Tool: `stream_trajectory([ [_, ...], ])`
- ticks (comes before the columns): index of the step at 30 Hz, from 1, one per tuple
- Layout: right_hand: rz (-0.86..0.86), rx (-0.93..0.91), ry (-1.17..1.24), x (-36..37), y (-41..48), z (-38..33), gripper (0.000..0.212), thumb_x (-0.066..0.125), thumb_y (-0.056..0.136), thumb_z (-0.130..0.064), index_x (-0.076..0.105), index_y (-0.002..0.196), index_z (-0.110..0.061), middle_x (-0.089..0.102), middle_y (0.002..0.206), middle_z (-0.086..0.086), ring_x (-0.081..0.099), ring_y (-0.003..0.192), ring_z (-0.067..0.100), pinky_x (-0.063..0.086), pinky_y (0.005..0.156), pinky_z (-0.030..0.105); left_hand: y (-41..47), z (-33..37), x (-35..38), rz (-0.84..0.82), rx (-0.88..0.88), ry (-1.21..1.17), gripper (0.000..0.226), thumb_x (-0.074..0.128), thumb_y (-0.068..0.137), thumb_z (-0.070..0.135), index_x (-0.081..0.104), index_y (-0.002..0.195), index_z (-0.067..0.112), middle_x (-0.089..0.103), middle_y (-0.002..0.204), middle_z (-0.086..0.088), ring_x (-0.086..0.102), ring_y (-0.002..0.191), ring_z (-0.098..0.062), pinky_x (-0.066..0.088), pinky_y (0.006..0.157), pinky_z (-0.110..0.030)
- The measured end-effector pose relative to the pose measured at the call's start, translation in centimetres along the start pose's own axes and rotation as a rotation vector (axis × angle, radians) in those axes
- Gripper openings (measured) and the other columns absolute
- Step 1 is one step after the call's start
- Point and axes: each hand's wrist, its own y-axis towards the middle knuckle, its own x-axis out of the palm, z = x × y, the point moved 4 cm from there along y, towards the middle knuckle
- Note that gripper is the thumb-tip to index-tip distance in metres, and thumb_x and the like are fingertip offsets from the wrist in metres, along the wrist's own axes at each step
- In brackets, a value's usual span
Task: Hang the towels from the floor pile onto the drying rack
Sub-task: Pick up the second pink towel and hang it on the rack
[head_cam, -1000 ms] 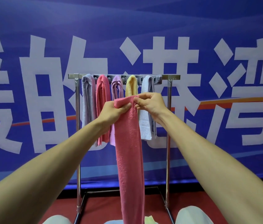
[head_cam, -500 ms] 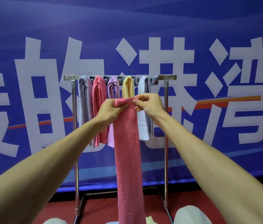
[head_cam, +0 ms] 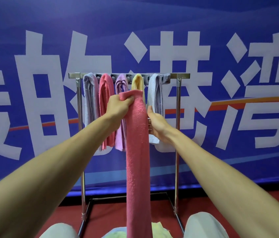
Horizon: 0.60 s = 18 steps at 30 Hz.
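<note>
Both hands are reaching forward toward the drying rack (head_cam: 179, 75). The left hand (head_cam: 119, 107) is gripping the top end of a long pink towel (head_cam: 137, 152), with its fingers curling round a bunched corner of the cloth. The towel is hanging straight down from that grip, passing between the two forearms and running out of view at the bottom edge. The right hand (head_cam: 158, 125) is sitting lower than the left, just beside the towel's right edge, with its thumb pointing up. Its fingers are lying behind the cloth, so I cannot tell whether they are holding anything or hanging loose.

Beyond the hands, five towels are hanging over the rack's top bar. Left of the left hand, a lavender-grey towel (head_cam: 89, 100) and a hung pink towel (head_cam: 105, 93) are hanging side by side. A purple towel (head_cam: 120, 83) is showing just above the left hand's knuckles, and a yellow towel (head_cam: 137, 81) is peeking out directly above the held towel's top end. Above the right hand, a pale grey towel (head_cam: 155, 93) is draping down, its lower end showing behind that wrist.

Below the hands, part of the floor pile (head_cam: 158, 228) is showing in pale yellow-green between the person's knees (head_cam: 203, 225). A blue banner (head_cam: 221, 23) with large white characters is filling the space behind the rack, above a red floor (head_cam: 255, 203).
</note>
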Motion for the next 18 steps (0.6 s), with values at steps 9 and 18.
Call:
stream_trajectory([
  [9, -0.029, -0.008, -0.111, 0.6, 0.1, 2.1, 0.071, 0.029, 0.096, -0.063, 0.063, 0.119, -0.005, 0.066, 0.118, 0.021, 0.064, 0.109, 0.033, 0.048, 0.101, 0.049, 1.4, 0.1, -1.2, 0.152, -0.288, -0.493, 0.007, 0.057, 0.094, 0.004, 0.057, 0.102, 0.004, 0.062, 0.085, -0.009, 0.062, 0.071, -0.017, 0.056, 0.052, -0.028],
  [18, -0.136, -0.052, -0.25, -0.8, -0.6, 3.3, 0.029, 0.049, 0.1, -0.032, 0.068, 0.107, -0.01, 0.063, 0.099, 0.011, 0.056, 0.092, 0.026, 0.042, 0.082, 0.043, 1.6, -1.1, -3.5, 0.235, -0.315, -0.673, 0.034, 0.058, 0.094, 0.007, 0.054, 0.128, 0.004, 0.065, 0.092, -0.012, 0.066, 0.078, -0.021, 0.059, 0.055, -0.033],
])
